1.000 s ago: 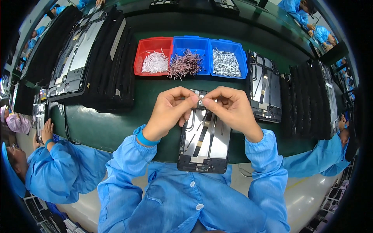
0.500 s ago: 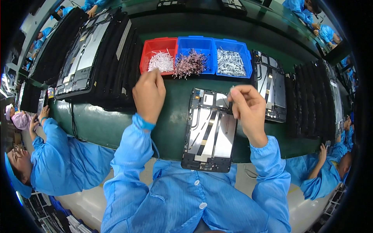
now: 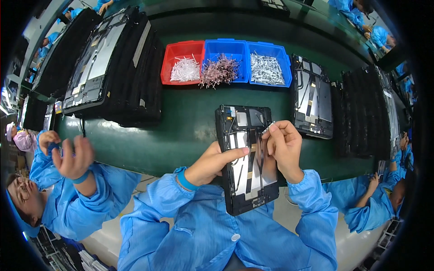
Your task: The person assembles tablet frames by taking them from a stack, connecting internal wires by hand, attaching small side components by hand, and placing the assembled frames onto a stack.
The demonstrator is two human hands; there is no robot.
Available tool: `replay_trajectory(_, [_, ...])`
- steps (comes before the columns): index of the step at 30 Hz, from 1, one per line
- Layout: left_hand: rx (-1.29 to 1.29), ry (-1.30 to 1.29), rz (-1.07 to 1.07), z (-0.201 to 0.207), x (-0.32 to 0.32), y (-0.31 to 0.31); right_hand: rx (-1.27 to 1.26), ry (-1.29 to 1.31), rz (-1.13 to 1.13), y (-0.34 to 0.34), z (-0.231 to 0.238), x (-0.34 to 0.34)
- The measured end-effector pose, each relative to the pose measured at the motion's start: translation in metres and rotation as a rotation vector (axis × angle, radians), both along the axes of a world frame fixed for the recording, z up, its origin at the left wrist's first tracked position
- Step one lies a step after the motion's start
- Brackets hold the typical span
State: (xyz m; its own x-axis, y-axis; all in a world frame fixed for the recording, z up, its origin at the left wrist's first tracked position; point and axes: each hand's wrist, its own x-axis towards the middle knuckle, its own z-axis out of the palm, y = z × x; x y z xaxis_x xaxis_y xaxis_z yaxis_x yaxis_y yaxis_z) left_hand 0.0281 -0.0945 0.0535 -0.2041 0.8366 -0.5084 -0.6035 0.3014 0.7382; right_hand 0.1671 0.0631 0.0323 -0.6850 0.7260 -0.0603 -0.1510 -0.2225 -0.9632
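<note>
A tablet (image 3: 250,174) with its inner side exposed is tilted at the bench's near edge in front of me. My left hand (image 3: 209,163) grips its left side, thumb laid across the silvery inside. Close to the tablet's upper right edge, my right hand (image 3: 285,145) pinches a small silvery-white piece (image 3: 268,128) between thumb and fingertips. Whether that piece touches the tablet I cannot make out. Beyond are a red bin (image 3: 167,67) of small white pieces (image 3: 185,68), and two blue bins (image 3: 241,67) with pinkish-brown pieces (image 3: 220,71) and silvery pieces (image 3: 267,70).
Tall stacks of tablets in black trays (image 3: 131,72) stand at the left. Another opened tablet (image 3: 312,97) lies right of the bins, beside a black stack (image 3: 361,113). Co-workers in blue sit on both sides; one raised hand (image 3: 74,158) is blurred at the left.
My left hand has come from beside the red bin to the tablet and taken hold of it. The tablet has tilted and shifted nearer. My right hand is slightly lower. The left co-worker's hand has risen.
</note>
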Motion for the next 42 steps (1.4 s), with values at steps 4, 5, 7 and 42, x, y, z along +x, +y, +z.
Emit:
replay_trajectory(4, [0.318, 0.272, 0.152, 0.014, 0.001, 0.001, 0.119, 0.046, -0.013, 0.015, 0.037, 0.003])
replay_trajectory(5, [0.352, 0.437, 0.149, 0.026, 0.0, -0.003, 0.166, 0.093, -0.006, 0.016, 0.056, 0.005])
replay_trajectory(7, [0.453, 0.865, 0.275, 0.034, 0.002, -0.006, 0.233, 0.204, 0.048, 0.015, 0.09, 0.004])
replay_trajectory(42, [0.623, 1.912, 0.49, 0.006, 0.006, 0.025, 0.178, 0.309, 0.466, -0.007, 0.127, -0.012])
